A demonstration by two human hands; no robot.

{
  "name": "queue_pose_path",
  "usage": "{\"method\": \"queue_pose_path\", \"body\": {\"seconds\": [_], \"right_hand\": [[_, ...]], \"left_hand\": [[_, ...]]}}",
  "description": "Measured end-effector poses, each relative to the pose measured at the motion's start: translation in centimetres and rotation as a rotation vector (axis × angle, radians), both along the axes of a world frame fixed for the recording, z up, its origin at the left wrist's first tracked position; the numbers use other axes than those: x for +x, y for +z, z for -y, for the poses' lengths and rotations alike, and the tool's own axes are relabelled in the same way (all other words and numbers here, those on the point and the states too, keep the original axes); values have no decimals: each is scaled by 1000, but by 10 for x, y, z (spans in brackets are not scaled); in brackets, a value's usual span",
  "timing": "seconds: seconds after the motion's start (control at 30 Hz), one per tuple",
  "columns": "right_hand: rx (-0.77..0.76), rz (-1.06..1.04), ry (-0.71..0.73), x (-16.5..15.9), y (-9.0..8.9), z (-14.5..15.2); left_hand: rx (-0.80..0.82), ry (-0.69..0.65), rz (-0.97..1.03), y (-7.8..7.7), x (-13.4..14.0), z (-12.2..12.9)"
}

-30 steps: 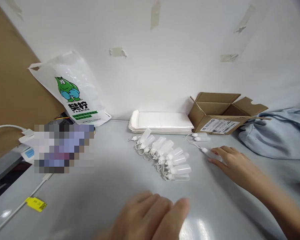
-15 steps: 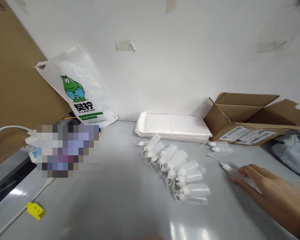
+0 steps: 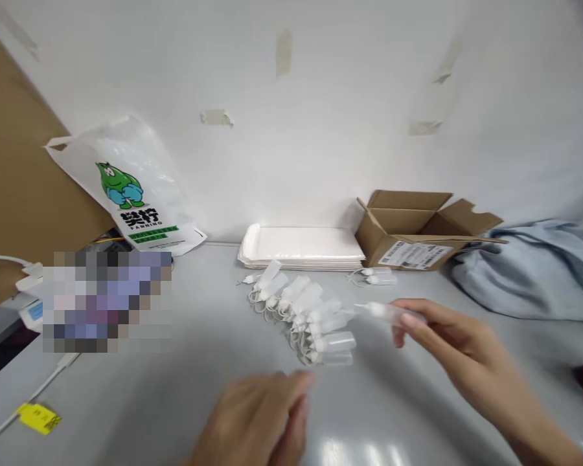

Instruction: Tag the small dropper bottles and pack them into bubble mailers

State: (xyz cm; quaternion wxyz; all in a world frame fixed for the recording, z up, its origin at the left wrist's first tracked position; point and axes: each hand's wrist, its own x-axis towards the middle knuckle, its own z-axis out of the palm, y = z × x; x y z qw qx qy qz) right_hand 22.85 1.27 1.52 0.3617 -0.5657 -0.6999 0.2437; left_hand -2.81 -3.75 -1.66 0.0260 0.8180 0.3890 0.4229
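a white wall (image 3: 320,162) patched with tape strips (image 3: 284,53) rises behind the far edge of a glossy gray bench (image 3: 140,382), as bright reflections (image 3: 362,453) gleam toward the near edge and a brown panel (image 3: 10,162) leans by the far left corner.

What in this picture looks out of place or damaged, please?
Nothing looks clearly spilled or broken. Slightly odd: tape patches on the wall hold nothing visible, and most small bottles lie in an uneven heap, unlike the neatly stacked white packets.
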Motion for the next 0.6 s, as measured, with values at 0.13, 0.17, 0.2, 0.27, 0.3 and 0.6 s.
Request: {"method": "queue_pose_path", "body": {"seconds": [0.13,0.17,0.2,0.27,0.3,0.6], "right_hand": [[-196,-191,148,-18,-5,4],[-219,-230,170,-19,-9,4],[-233,-261,196,-20,-13,4],[-240,-291,231,-23,-18,4],[-237,-299,244,-25,-20,4],[-192,-325,278,-42,-22,15]], "left_hand": [[-307,-17,95,6,-2,-8],[-377,-2,115,8,-2,-10],[-437,19,135,9,-1,-11],[-533,39,172,12,0,-13],[-590,34,193,12,1,-14],[-880,-64,412,7,-1,-23]]}}
